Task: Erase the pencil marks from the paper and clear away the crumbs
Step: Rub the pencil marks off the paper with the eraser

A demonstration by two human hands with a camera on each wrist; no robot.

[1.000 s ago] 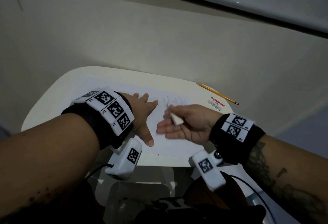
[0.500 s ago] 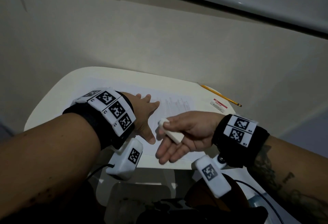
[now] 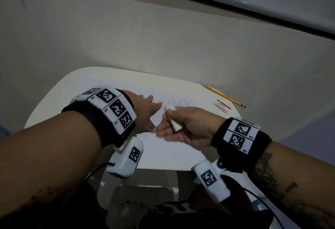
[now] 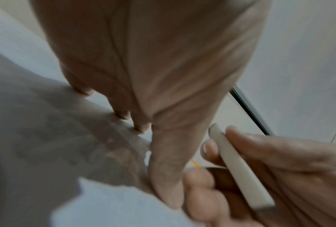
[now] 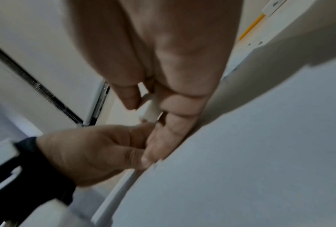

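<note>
The pencil marks [image 3: 178, 101] on the paper [image 3: 163, 149] are faint and too small to read, and the left hand [image 3: 145, 112] covers part of the sheet; any crumbs are too fine to make out. That left hand lies flat with fingers straight, pressing the paper to the desk [image 3: 81, 83]. The right hand [image 3: 184, 127], just beside it above the paper, pinches a white eraser [image 3: 173, 118] between thumb and fingers. A yellow pencil [image 3: 224, 97] and an eraser sleeve [image 3: 222, 106] lie near the desk's far right edge.
</note>
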